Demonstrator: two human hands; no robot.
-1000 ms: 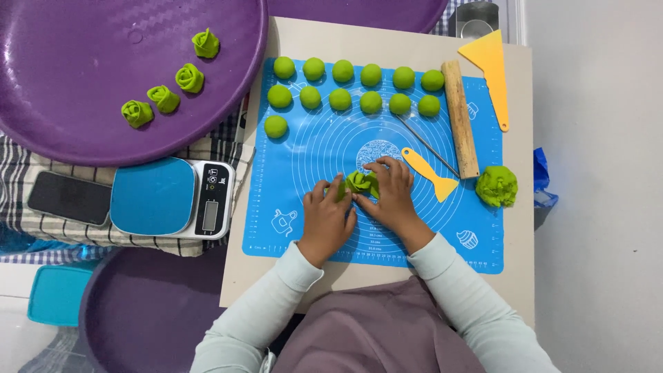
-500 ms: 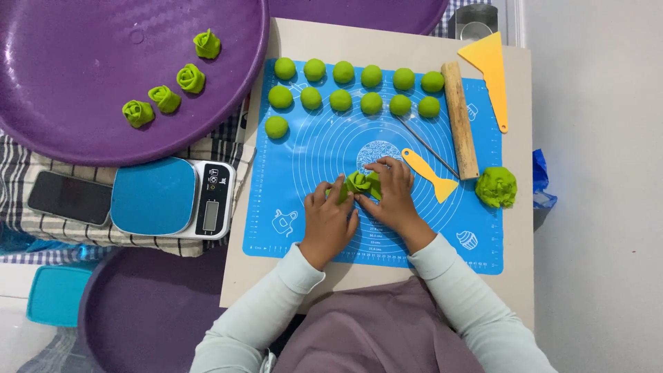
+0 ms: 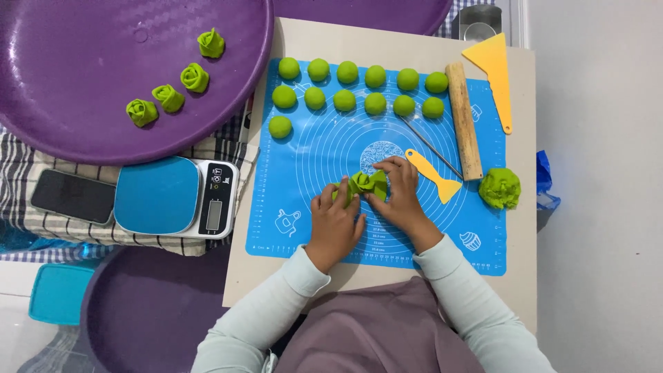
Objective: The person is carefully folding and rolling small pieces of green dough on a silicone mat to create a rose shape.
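Observation:
A folded piece of green dough (image 3: pixel 364 184) lies on the blue silicone mat (image 3: pixel 311 152), pinched between both hands. My left hand (image 3: pixel 336 222) grips its left end and my right hand (image 3: pixel 400 197) curls over its right side. Several green dough balls (image 3: pixel 345 86) stand in rows at the mat's far side. Several rose-shaped green dough pieces (image 3: pixel 176 86) rest on the big purple tray (image 3: pixel 83 41) at the upper left.
A wooden rolling pin (image 3: pixel 464 121), a thin metal stick (image 3: pixel 431 146), a small yellow spatula (image 3: pixel 433 174) and a yellow scraper (image 3: pixel 496 72) lie to the right. A green dough lump (image 3: pixel 500 188) sits by the mat's right edge. A kitchen scale (image 3: pixel 176 197) and phone (image 3: pixel 72 197) lie left.
My fingers have shifted slightly on the green dough, folding it a little tighter. Nothing else has moved.

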